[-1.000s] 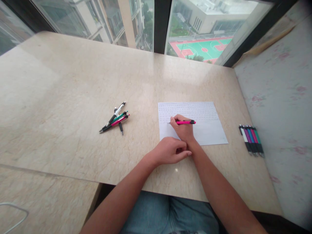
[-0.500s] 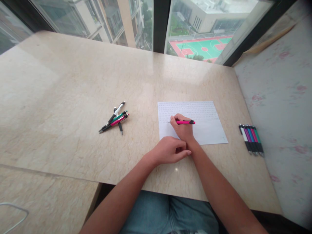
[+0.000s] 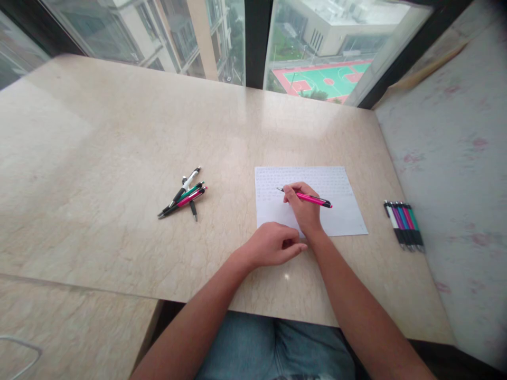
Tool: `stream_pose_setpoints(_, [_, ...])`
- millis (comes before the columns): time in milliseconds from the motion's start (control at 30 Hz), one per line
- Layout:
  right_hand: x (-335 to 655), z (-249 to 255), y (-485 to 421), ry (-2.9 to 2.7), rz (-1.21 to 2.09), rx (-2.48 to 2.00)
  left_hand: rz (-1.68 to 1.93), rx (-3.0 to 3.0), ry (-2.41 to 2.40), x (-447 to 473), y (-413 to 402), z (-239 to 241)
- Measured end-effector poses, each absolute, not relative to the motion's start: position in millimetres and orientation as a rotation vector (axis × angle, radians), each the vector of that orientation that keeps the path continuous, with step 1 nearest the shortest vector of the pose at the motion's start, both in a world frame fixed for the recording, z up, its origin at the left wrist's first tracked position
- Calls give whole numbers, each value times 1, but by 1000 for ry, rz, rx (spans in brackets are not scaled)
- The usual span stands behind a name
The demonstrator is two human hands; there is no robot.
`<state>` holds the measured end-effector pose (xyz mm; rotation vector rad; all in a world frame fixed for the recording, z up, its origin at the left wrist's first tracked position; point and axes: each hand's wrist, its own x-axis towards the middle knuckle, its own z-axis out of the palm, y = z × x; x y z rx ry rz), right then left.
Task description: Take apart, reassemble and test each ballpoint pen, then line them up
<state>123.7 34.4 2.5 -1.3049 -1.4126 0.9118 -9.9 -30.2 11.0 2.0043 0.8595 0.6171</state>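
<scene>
Your right hand [image 3: 304, 210], fingers pinched round the pink click pen [image 3: 313, 199], points its tip leftward across the handwritten sheet [image 3: 340, 219]; your left hand [image 3: 273, 244], below, curls loosely, contents untellable.

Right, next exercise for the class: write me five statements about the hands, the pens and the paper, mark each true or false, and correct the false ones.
1. The right hand holds a pink pen. True.
2. The left hand grips a green pen. False: no pen shows in the left hand, which is loosely curled.
3. The sheet of paper has writing across its upper part. True.
4. The pens to the right of the paper lie crossed over one another. False: that row of pens lies side by side.
5. The crossed pens lie to the left of the paper. True.
</scene>
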Motion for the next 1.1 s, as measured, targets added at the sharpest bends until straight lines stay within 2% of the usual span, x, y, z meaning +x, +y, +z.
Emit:
stream_pose_setpoints(233, [164,-6,28,-1393,1001,-1230,608,1997,921,-18,-29,14])
stream_pose_setpoints(500, [192,-9,16,-1058,1370,-1025,551,1995,969,-26,-26,18])
stream_pose_setpoints(733, [183,-11,16,-1047,1438,-1014,574,1985,992,-25,-24,16])
stream_pose_setpoints(1100, [185,-14,19,-1115,1328,-1036,576,1994,1000,-25,-23,13])
